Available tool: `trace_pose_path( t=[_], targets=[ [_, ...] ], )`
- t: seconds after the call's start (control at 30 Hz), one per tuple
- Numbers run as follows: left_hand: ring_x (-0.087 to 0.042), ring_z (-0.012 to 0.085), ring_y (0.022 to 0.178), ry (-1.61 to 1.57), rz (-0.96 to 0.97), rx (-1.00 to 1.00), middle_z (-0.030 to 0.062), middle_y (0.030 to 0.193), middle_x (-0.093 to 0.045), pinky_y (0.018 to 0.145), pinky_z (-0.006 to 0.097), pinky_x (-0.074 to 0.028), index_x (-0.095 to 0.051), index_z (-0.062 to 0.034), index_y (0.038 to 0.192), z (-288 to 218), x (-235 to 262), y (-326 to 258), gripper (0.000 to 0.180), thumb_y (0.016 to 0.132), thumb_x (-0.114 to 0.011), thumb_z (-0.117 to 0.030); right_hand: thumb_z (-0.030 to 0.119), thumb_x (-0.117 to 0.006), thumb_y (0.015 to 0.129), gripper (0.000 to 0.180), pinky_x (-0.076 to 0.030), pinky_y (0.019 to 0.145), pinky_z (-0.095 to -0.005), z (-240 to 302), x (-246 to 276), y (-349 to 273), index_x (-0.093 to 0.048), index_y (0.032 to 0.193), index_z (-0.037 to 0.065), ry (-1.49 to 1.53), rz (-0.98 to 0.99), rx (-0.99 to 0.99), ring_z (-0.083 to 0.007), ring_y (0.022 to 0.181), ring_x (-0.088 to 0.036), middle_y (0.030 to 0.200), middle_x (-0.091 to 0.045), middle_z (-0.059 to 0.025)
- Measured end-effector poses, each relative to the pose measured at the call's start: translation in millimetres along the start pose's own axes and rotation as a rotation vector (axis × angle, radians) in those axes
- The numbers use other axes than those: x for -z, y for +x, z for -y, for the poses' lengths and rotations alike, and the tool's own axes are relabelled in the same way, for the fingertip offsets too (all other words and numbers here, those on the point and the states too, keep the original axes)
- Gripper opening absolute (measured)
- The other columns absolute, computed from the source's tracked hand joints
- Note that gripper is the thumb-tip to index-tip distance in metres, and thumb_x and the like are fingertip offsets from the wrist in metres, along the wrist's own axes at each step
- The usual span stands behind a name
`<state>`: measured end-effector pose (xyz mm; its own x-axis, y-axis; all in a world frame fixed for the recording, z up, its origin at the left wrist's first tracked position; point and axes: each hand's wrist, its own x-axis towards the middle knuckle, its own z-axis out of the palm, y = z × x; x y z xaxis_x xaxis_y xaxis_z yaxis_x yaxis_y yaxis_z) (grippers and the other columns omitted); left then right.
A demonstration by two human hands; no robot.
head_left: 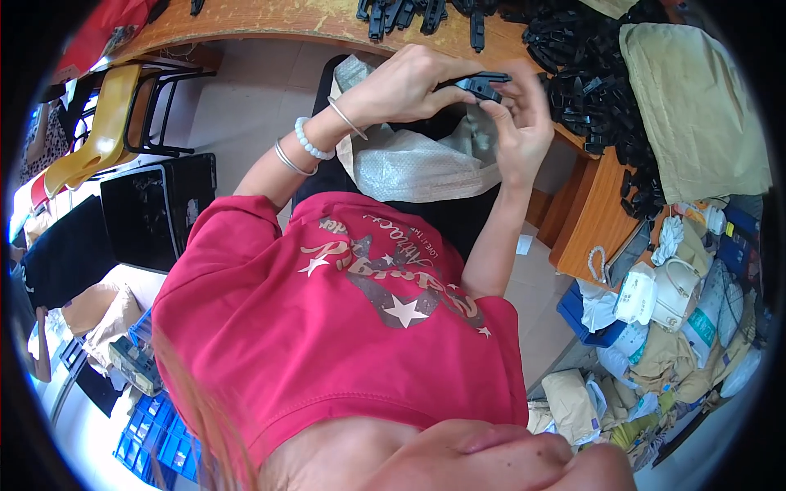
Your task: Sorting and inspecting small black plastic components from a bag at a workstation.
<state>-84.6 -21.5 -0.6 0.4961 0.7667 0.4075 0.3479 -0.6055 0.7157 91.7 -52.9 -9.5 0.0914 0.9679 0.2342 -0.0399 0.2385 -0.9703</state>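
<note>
My left hand (419, 82) pinches a small, long black plastic part (483, 85) between thumb and fingers, above a white woven sack. At the part's right end, my right hand (524, 131) has its fingers curled, with the thumb against the part. The right fingers are slightly blurred. Below both hands, the white woven sack (417, 168) lies open over my lap, its inside dark. Similar black plastic parts (401, 15) lie on the worn wooden table (278, 18) just beyond my hands.
A big heap of black parts (585, 90) covers the table's right side, beside a beige cloth sack (696, 106). A yellow chair (115, 123) and a black crate (160, 209) stand left. At the lower right are bags (684, 286) and a blue bin (585, 315).
</note>
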Motion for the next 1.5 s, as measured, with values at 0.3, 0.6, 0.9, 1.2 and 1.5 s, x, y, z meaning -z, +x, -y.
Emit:
trace_pose_path(
  t=[0.3,0.6,0.9,1.2,1.5],
  targets=[
    [-0.053,0.0298,0.050,-0.219,0.005,0.215,0.0192,0.066,-0.061,0.053,0.032,-0.047,-0.066,-0.0025,0.105,9.9,-14.2,-19.2,0.034,0.080,-0.071,-0.025,-0.001,-0.070,0.075,0.014,-0.046,0.063,-0.0235,-8.6,15.5,3.8,-0.069,0.089,-0.001,-0.318,0.145,-0.076,-0.0090,0.077,-0.059,0.085,-0.067,-0.0074],
    [-0.060,0.0299,0.079,0.272,0.061,-0.095,0.0118,0.086,-0.059,0.067,0.038,-0.049,-0.064,-0.0043,0.094,37.1,-33.2,-25.6,0.025,0.084,-0.065,-0.027,0.015,-0.071,0.076,0.015,-0.047,0.074,-0.0383,-19.9,49.1,90.7,-0.071,0.084,0.003,-1.404,0.061,0.451,-0.0283,0.082,-0.059,0.083,-0.065,-0.0128],
    [-0.065,0.0268,0.078,0.691,-0.035,-0.216,0.0109,0.092,-0.058,0.064,0.035,-0.052,-0.063,-0.0046,0.089,77.8,-35.9,64.5,0.021,0.072,-0.069,-0.016,0.018,-0.074,0.073,0.020,-0.049,0.071,-0.0398,-21.0,41.8,112.4,-0.072,0.087,0.004,-1.426,0.271,0.550,-0.0304,0.081,-0.063,0.083,-0.066,-0.0154],
    [-0.060,0.0153,0.063,-0.558,-0.315,0.347,0.0087,0.084,-0.060,0.056,0.027,-0.051,-0.058,0.0000,0.089,60.7,-44.3,49.9,0.026,0.079,-0.073,-0.018,0.005,-0.054,0.091,0.022,-0.046,0.047,-0.0187,13.5,26.2,66.0,-0.053,0.111,-0.005,0.179,-0.127,0.063,-0.0153,0.067,-0.066,0.085,-0.064,-0.0148],
    [-0.060,0.0096,0.068,-1.014,-0.068,0.510,0.0084,0.095,-0.065,0.060,0.021,-0.051,-0.057,0.0031,0.118,33.3,-17.3,16.3,0.032,0.095,-0.054,-0.020,-0.002,-0.066,0.082,0.019,-0.045,0.054,-0.0183,26.7,19.0,20.4,-0.064,0.100,-0.005,-0.136,0.215,-0.124,-0.0092,0.067,-0.062,0.086,-0.066,-0.0085]
  ],
)
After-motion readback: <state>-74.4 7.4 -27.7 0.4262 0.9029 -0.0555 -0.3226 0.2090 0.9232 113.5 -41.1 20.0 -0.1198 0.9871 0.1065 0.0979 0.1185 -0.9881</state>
